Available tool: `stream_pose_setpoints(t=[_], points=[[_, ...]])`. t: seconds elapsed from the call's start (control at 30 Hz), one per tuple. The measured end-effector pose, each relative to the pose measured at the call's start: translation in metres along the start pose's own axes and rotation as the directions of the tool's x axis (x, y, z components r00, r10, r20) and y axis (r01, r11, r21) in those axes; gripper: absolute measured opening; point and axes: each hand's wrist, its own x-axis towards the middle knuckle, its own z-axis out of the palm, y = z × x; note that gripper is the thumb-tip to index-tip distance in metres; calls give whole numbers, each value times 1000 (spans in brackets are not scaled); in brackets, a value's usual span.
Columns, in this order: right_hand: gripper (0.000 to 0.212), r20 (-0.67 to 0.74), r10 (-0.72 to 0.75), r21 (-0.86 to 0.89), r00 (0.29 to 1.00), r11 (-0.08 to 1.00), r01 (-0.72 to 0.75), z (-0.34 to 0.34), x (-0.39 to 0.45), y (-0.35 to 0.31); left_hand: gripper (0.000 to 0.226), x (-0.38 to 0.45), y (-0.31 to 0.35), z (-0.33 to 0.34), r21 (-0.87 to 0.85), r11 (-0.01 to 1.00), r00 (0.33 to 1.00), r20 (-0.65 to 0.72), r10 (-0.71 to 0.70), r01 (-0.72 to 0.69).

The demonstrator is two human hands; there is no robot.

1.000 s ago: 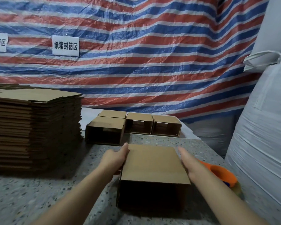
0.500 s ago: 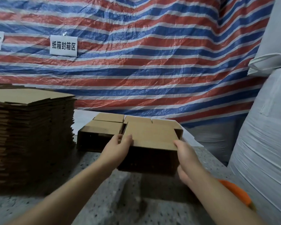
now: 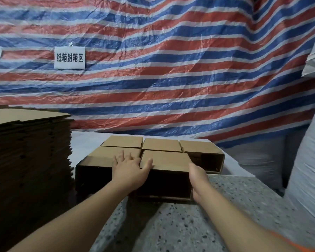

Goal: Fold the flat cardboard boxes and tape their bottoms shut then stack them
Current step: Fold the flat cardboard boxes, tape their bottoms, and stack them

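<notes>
A folded cardboard box (image 3: 165,160) lies on its side in the front row, open end toward me, close beside another folded box (image 3: 98,159) on its left. My left hand (image 3: 129,168) rests with spread fingers on the left box's top, its thumb on the box between my hands. My right hand (image 3: 198,180) presses flat against that box's right side, its fingers hidden. Three more folded boxes (image 3: 161,144) form the row behind. A tall stack of flat cardboard boxes (image 3: 25,151) stands at the left.
The speckled table (image 3: 225,206) runs toward me below the boxes. A striped tarp (image 3: 171,79) hangs behind, and white sacks (image 3: 309,170) stand at the right. A sliver of an orange object (image 3: 298,245) shows past my right forearm.
Both hands lifted the box from the near table and carried it forward to the front row beside the left box. My left hand shifted from the box's side onto the tops.
</notes>
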Motion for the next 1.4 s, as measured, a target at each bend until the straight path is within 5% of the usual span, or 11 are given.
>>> stream_pose_setpoints(t=[0.33,0.57,0.8,1.03,1.23,1.4], points=[[50,53,-1,-105,999,994,6,1,13,1,66,-5,6,3,43,999,990,-140,-24,30],[38,-70,-102,-228,992,970,84,-9,-23,-33,51,-26,9,-63,-21,996,967,-246,73,-81],[25,7,-347,-500,938,811,304,-7,-97,-75,38,-72,-17,-172,214,972,904,-387,180,-101],[37,121,-480,-575,869,680,456,8,-159,-113,37,-92,-88,-259,501,853,980,-194,-54,146],[37,178,-512,-578,840,637,510,18,-180,-128,51,-96,-124,-253,456,846,946,24,-323,277],[41,220,-495,-573,841,632,522,28,-186,-124,34,-109,-124,-246,515,830,957,57,-283,215]])
